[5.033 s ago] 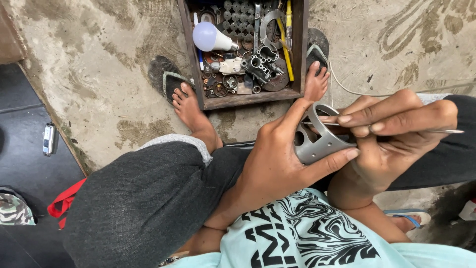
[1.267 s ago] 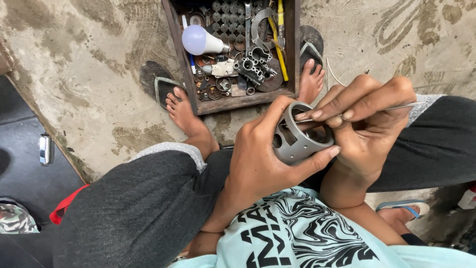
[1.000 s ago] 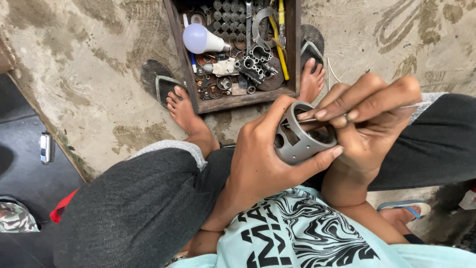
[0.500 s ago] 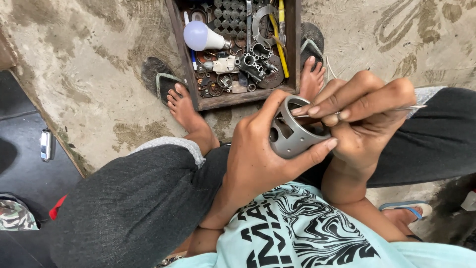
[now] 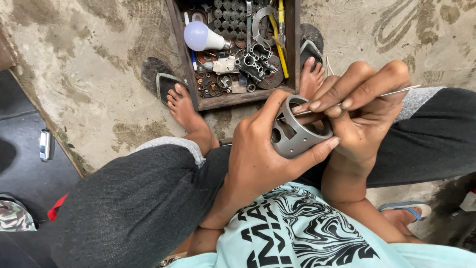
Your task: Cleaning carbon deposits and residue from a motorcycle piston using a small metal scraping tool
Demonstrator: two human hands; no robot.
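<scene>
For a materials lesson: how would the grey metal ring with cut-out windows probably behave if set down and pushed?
The grey metal ring looks rigid and probably fairly light, being hollow. Round, it may roll on its side. The left hand holds it between thumb and fingers without visible flexing.

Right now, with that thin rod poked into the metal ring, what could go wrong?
1. The thin metal rod passes close under the left hand thumb; a slip could jab it.
2. The grey slotted ring is held only between thumb and fingertips over the lap, so it might twist free and drop.
3. The right hand pinches the rod far from its tip; it may flex.
</scene>
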